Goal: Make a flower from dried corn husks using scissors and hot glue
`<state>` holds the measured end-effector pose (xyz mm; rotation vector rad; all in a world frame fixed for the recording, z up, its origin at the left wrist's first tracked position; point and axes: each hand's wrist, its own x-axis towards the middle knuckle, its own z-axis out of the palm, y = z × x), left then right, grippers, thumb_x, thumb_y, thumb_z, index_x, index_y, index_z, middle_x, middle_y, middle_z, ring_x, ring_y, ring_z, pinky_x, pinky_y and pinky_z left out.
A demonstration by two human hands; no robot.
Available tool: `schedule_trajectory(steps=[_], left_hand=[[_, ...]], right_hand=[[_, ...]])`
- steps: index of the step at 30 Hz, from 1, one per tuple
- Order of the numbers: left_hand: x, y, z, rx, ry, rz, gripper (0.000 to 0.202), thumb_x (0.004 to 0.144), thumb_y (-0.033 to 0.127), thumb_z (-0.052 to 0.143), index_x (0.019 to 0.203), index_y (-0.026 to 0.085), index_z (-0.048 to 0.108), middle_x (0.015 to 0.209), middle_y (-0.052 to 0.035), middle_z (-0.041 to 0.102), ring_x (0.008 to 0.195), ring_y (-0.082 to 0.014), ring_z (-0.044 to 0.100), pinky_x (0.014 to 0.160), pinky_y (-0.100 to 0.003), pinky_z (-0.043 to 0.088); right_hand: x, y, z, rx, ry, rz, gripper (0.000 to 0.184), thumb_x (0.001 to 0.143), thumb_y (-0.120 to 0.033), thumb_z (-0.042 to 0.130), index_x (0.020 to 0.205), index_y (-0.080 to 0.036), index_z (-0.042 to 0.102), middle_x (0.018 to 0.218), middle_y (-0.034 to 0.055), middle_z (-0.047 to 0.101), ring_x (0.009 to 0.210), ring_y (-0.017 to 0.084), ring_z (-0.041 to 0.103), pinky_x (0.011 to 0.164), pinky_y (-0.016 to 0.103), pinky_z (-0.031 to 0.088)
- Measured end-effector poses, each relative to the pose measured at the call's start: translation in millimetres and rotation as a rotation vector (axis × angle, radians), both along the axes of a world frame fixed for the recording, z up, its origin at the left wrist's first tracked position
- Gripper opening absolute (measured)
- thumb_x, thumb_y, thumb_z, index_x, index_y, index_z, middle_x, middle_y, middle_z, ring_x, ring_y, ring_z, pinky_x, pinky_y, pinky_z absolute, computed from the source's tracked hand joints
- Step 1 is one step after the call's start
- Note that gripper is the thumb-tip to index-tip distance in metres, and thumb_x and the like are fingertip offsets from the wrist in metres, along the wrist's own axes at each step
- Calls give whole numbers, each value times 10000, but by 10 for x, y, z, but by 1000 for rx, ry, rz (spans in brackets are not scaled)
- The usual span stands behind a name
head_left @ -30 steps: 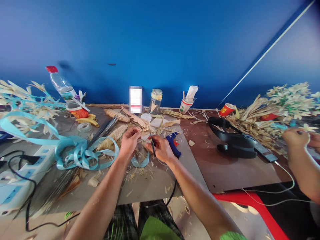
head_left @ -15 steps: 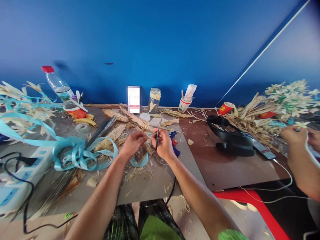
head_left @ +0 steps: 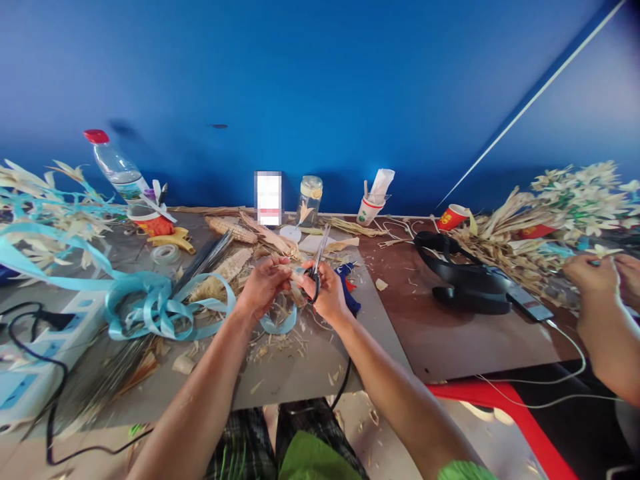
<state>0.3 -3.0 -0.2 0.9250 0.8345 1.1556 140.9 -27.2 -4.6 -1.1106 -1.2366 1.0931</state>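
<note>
My right hand [head_left: 327, 290] is closed around black-handled scissors [head_left: 320, 257], whose metal blades point up and away from me. Just left of it, my left hand [head_left: 265, 283] pinches a small pale strip of corn husk [head_left: 295, 272]; the fingers partly hide it. The strip reaches across to the fingertips of my right hand. Under and around both hands lie dry husk scraps and a loop of light blue ribbon [head_left: 283, 325]. Beside my right hand lies a dark blue thing [head_left: 347, 283], its kind unclear.
At left are a heap of blue ribbon [head_left: 145, 307], thin wires [head_left: 113, 367] and a power strip [head_left: 75, 347]. Corn cobs [head_left: 235, 230], a jar [head_left: 311, 197] and a paper cup [head_left: 369, 210] stand behind. At right, a black headset [head_left: 465, 283] and a co-worker's hands [head_left: 595, 277] holding a husk flower.
The scissors have turned in my right hand, so their handle loops now show more and the blades lean right. My left hand has rolled slightly, fingers closer to the right hand.
</note>
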Motion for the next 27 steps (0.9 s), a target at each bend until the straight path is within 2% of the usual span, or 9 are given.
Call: schedule_trajectory(steps=[4, 8, 12, 15, 18, 23, 27], left_hand=[[-3, 10, 15, 16, 37, 37, 425, 598, 288, 746, 936, 133, 540, 551, 53, 530, 466, -57, 481, 487, -180, 356], [-15, 27, 22, 56, 101, 100, 403, 609, 293, 722, 931, 130, 543, 557, 60, 513, 465, -58, 475, 490, -186, 359], [-33, 46, 30, 130, 261, 262, 380, 651, 284, 664, 972, 133, 530, 559, 58, 527, 472, -74, 492, 494, -196, 368], [-46, 58, 36, 184, 346, 404, 360, 667, 256, 629, 987, 144, 508, 566, 60, 531, 475, -86, 505, 505, -208, 385], [-66, 60, 47, 210, 386, 485, 330, 685, 249, 609, 981, 155, 496, 583, 53, 539, 478, -91, 510, 507, -213, 391], [-112, 65, 42, 262, 470, 534, 253, 716, 271, 592, 939, 160, 546, 591, 34, 556, 494, -99, 522, 508, -214, 391], [-123, 78, 20, 270, 476, 548, 268, 719, 271, 592, 965, 171, 557, 608, 29, 572, 505, -110, 544, 514, -221, 402]], right_hand=[[21, 17, -24, -10, -24, -22, 329, 688, -379, 589, 941, -180, 521, 616, -30, 554, 486, 102, 494, 456, 213, 375], [41, 20, 21, -20, -24, -61, 335, 685, -376, 589, 945, -178, 521, 610, -28, 551, 520, 109, 502, 477, 213, 384], [40, -24, 64, -44, -71, 80, 333, 677, -388, 619, 917, -170, 542, 618, -25, 544, 519, 102, 489, 479, 209, 382], [35, -52, 20, -16, -234, 131, 321, 695, -374, 624, 933, -166, 567, 637, -16, 558, 532, 102, 486, 492, 209, 384], [42, -60, -33, 63, -472, 137, 273, 703, -352, 627, 905, -168, 606, 632, -8, 564, 559, 111, 485, 513, 209, 377], [52, -80, 2, 147, -719, 168, 147, 735, -341, 591, 786, -203, 605, 603, -17, 551, 549, 114, 472, 500, 205, 337], [41, -99, 62, 167, -847, 170, 157, 741, -360, 586, 725, -205, 581, 603, -22, 545, 523, 101, 452, 496, 206, 302]])
